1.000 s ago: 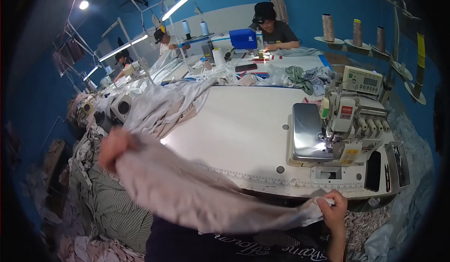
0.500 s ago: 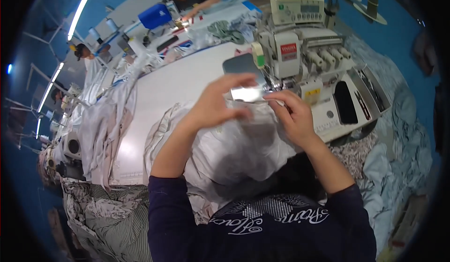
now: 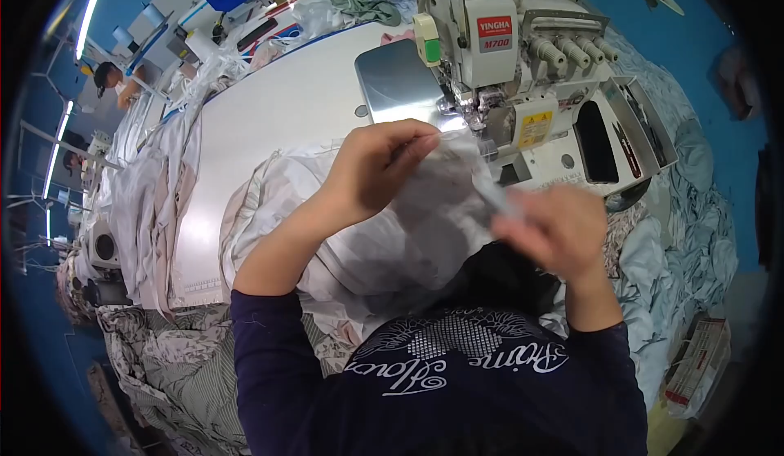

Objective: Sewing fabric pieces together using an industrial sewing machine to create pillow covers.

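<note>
A bunched piece of thin white fabric (image 3: 351, 248) lies over the near edge of the table and toward my lap. My left hand (image 3: 371, 170) is closed in a pinch on its upper edge, just in front of the overlock sewing machine (image 3: 490, 60). To the right, my right hand (image 3: 559, 227) is smeared by motion but grips a pulled-out end of the same fabric. Between the two hands the cloth is drawn out in a narrow strip. Beyond my left hand is a shiny metal plate (image 3: 400, 80) beside the needle area.
Right of the machine's foot lie a black phone-like slab (image 3: 596, 142), tweezers (image 3: 627, 154) and a tray of tools (image 3: 657, 137). Heaped pale blue cloth (image 3: 653, 264) hangs at the right. Light garments (image 3: 163, 203) drape over the table's left side. A person (image 3: 114, 80) sits farther back.
My left hand, open with fingers apart before, has closed on the fabric edge. My right hand has moved away from the machine, right and toward me, drawing the fabric along. The view has shifted.
</note>
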### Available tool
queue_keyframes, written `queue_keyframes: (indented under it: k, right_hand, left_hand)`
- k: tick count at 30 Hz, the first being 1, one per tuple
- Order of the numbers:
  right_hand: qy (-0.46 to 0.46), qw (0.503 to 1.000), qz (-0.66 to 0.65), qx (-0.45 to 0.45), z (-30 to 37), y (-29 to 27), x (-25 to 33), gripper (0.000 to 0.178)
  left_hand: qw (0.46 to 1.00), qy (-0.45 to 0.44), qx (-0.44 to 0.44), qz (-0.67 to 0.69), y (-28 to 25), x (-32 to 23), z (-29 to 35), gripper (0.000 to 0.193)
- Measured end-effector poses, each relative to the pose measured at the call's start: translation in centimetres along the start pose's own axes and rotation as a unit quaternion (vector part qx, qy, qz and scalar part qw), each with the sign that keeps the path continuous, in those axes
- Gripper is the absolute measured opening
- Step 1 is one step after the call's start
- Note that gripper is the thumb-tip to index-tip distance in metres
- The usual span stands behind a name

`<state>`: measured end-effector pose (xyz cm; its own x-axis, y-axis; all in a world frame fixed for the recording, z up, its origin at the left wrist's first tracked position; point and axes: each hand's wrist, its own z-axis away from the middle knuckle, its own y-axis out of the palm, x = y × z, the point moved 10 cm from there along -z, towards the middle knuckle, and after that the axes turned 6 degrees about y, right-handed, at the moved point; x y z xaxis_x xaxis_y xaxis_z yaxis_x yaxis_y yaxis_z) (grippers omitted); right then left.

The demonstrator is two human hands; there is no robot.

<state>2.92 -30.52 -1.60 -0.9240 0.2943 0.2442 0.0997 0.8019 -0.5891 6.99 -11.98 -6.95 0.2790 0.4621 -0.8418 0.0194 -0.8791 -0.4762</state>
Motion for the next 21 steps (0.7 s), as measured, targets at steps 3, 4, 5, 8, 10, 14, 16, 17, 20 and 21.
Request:
queue_keyframes:
  k: [3,4,5,8,10,14,16,17,20,21]
  right_hand:
    - [-0.036,0.982,-0.18,0.031,0.1,-1.0,3.1,0.047]
    - [-0.035,0.983,-0.178,0.03,-0.3,-0.5,3.0,0.047]
    - [0.113,0.971,-0.206,-0.035,-1.1,-0.2,-0.5,0.043]
    - [0.32,0.917,-0.23,-0.059,-0.5,1.8,-5.0,0.025]
    - [0.357,0.848,-0.39,0.033,1.2,5.7,-6.1,0.013]
    - [0.335,0.849,-0.405,-0.053,1.4,4.5,-6.8,0.009]
    - [0.336,0.858,-0.385,-0.052,1.3,4.3,-6.7,0.009]
    - [0.345,0.855,-0.381,-0.074,1.7,4.2,-7.1,0.009]
    - [0.343,0.864,-0.349,-0.122,2.3,3.8,-7.7,0.01]
    - [0.334,0.873,-0.324,-0.149,2.4,3.1,-7.8,0.01]
  left_hand:
    - [0.999,0.005,0.008,0.045,0.6,-0.7,0.3,0.014]
    - [0.996,0.011,0.016,0.083,0.9,-1.2,0.3,0.015]
    - [0.996,0.01,0.016,0.082,1.2,-1.3,0.4,0.015]
    - [0.993,0.067,0.016,0.093,1.5,-2.9,0.7,0.022]
    - [0.997,0.066,0.032,0.016,1.5,-3.4,0.9,0.033]
    - [0.999,0.037,0.021,0.02,1.4,-3.5,0.9,0.044]
    - [0.992,0.028,0.047,-0.113,1.4,-2.9,1.1,0.046]
    - [0.992,0.029,0.043,-0.112,1.3,-2.4,0.9,0.046]
    - [0.951,0.278,-0.08,-0.108,-0.5,-6.2,1.6,0.038]
    - [0.95,0.269,-0.06,-0.143,-0.3,-6.3,1.6,0.032]
